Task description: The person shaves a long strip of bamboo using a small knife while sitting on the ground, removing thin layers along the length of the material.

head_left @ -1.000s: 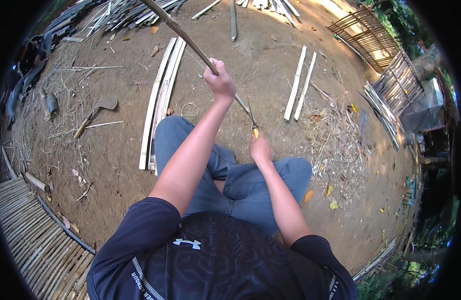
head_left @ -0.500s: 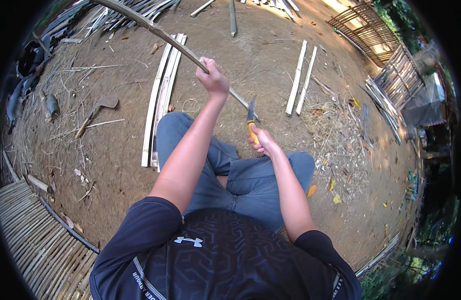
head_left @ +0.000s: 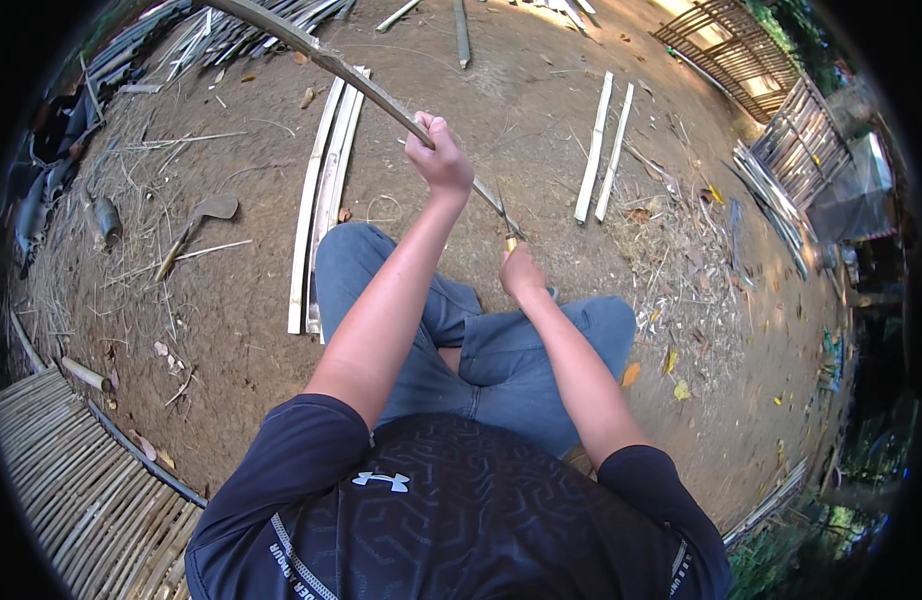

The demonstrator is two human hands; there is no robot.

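My left hand [head_left: 440,156] is closed around a long bamboo strip [head_left: 376,95], which slants from the far left down toward my right side. My right hand [head_left: 522,271] grips a knife with a yellowish handle [head_left: 512,243], partly covered by the fingers. Its narrow blade [head_left: 503,208] points away from me and crosses the strip near the strip's lower end; whether the edge touches it, I cannot tell. Both hands are above my crossed legs in blue trousers.
Pale split strips [head_left: 326,205] lie beside my left knee, and another pair [head_left: 594,150] lies ahead to the right. A broad-bladed tool [head_left: 217,207] rests on the dirt at left. Slatted bamboo panels [head_left: 91,490] are near left and far right [head_left: 726,60]. Shavings [head_left: 696,320] litter the right.
My right hand has moved slightly forward and turned, bringing the knife blade against or close over the strip. My left hand has shifted a little right with the strip.
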